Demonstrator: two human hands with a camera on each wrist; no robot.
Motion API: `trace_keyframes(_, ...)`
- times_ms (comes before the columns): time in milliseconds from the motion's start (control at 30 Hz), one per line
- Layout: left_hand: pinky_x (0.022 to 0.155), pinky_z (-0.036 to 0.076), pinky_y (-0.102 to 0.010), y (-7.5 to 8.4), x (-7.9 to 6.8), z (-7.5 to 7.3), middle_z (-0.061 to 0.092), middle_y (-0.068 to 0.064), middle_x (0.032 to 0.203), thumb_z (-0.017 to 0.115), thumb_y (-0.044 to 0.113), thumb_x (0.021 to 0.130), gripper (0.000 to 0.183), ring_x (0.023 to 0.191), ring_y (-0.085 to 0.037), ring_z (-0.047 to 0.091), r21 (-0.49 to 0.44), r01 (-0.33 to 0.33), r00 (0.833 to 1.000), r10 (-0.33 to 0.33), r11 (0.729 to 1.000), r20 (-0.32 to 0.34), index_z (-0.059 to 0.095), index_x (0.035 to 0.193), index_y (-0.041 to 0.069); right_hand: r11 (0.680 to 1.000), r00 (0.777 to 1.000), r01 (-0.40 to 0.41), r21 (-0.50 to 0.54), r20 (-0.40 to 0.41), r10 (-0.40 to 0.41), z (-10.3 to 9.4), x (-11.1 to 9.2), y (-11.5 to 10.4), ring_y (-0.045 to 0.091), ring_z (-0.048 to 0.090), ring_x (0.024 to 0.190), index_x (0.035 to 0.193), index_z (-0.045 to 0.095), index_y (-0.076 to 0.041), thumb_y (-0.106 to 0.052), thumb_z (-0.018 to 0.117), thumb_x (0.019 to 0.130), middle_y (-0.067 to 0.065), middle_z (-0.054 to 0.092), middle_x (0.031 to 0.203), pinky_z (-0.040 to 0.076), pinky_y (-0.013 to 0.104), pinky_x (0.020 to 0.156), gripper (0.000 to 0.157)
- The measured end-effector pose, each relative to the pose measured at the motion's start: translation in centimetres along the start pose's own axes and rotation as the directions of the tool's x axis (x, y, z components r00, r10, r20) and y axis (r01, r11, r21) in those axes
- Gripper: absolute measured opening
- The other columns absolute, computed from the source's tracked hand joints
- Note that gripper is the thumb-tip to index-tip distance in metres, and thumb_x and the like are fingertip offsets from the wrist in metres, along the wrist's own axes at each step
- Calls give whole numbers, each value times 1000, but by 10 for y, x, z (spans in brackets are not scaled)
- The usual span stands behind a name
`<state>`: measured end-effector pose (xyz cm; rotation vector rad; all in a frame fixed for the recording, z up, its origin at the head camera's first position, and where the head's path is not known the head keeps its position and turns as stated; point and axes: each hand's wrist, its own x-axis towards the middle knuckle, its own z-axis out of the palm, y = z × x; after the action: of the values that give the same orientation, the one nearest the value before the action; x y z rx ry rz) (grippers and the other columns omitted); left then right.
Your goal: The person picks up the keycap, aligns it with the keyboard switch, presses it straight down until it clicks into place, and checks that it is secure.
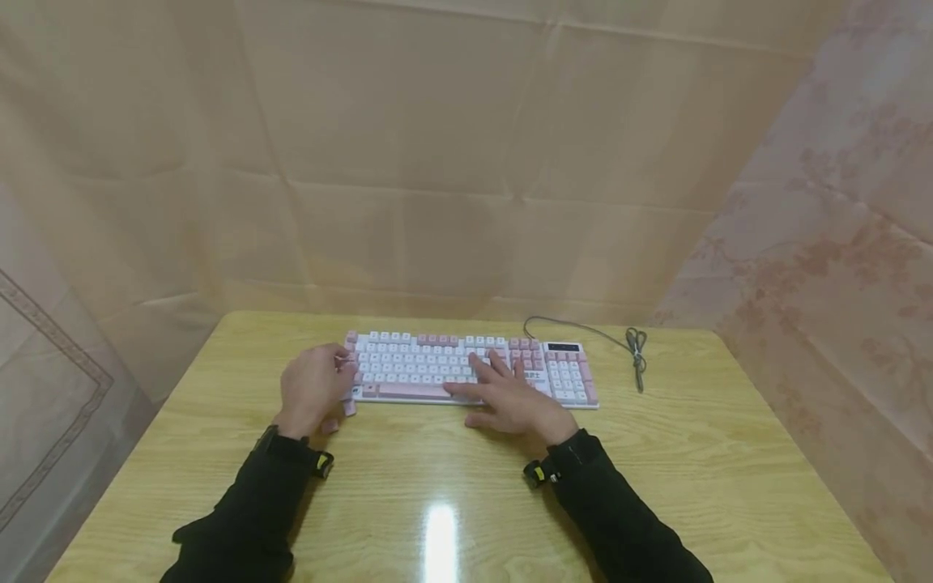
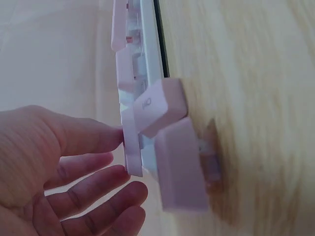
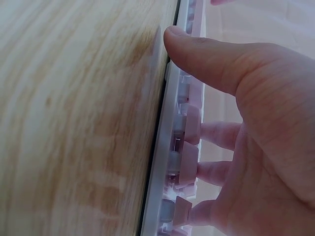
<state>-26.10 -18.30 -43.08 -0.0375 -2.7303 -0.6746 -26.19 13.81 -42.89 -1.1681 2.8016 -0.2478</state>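
Observation:
A pink and white keyboard (image 1: 415, 368) lies on the wooden table. At its left end my left hand (image 1: 309, 389) pinches a pink keycap (image 2: 132, 145) between thumb and fingers; whether that cap is off its switch I cannot tell. Two more pink keycaps are loose by the front left corner: a tilted, lettered one (image 2: 160, 105) and a larger one (image 2: 182, 167) nearer the camera. My right hand (image 1: 510, 401) spreads over the keyboard's right-middle part. Its fingertips touch pink keycaps (image 3: 188, 164) in the right wrist view, with the thumb by the front edge.
Behind the keyboard runs a grey cable (image 1: 576, 324), ending in a tied bundle (image 1: 637, 356) to the right. The wooden table (image 1: 408, 486) extends in front. Beige cloth (image 1: 437, 202) hangs behind the table, and a flowered cloth (image 1: 838, 283) hangs at the right.

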Motion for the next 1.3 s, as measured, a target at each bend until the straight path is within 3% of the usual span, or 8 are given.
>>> trace_keyframes(333,65,39,-39,2,1,0,70,-7,85,70,25,82,23,73,-23,60,-72,136,991,-137,988,0,72,95,6,1000,1000,6,-7,-10,-6,0,1,-1,49,5,137,144,40,-37,-44,55,92,22,13,155,6,73,96,54)
trace_keyframes(867,59,40,-37,-2,0,-2,70,-7,83,71,24,82,21,68,-21,61,-75,128,991,-126,989,40,71,94,7,1000,1000,3,-9,-5,-3,-1,1,0,48,4,138,144,38,-38,-44,54,93,21,12,155,6,73,95,54)
trace_keyframes(967,59,40,-37,-3,1,-5,69,-7,85,68,24,85,21,68,-21,58,-59,83,994,-79,995,71,71,94,6,1000,1000,3,-6,-8,-3,-1,2,0,48,3,138,144,38,-38,-44,54,93,21,12,155,5,73,96,54)
trace_keyframes(1100,64,41,-39,-7,2,-16,69,-10,96,65,24,87,22,74,-23,54,-71,-48,991,56,996,121,71,97,6,1000,1000,8,5,-3,-8,0,3,1,49,4,137,144,39,-37,-43,54,93,22,12,155,5,74,95,54)
trace_keyframes(1200,72,44,-44,-12,2,-27,67,-12,105,65,25,88,23,85,-26,56,-119,-163,969,181,980,170,70,101,6,1000,1000,10,5,-3,-10,0,4,1,49,4,137,144,39,-36,-43,54,93,22,12,155,5,74,95,54)
trace_keyframes(1300,80,46,-48,-15,2,-36,66,-9,108,66,27,88,26,97,-28,58,-165,-227,938,261,960,228,70,105,8,1000,1000,5,-3,-5,-5,1,4,2,49,4,137,144,39,-37,-43,54,93,22,12,155,5,74,95,54)
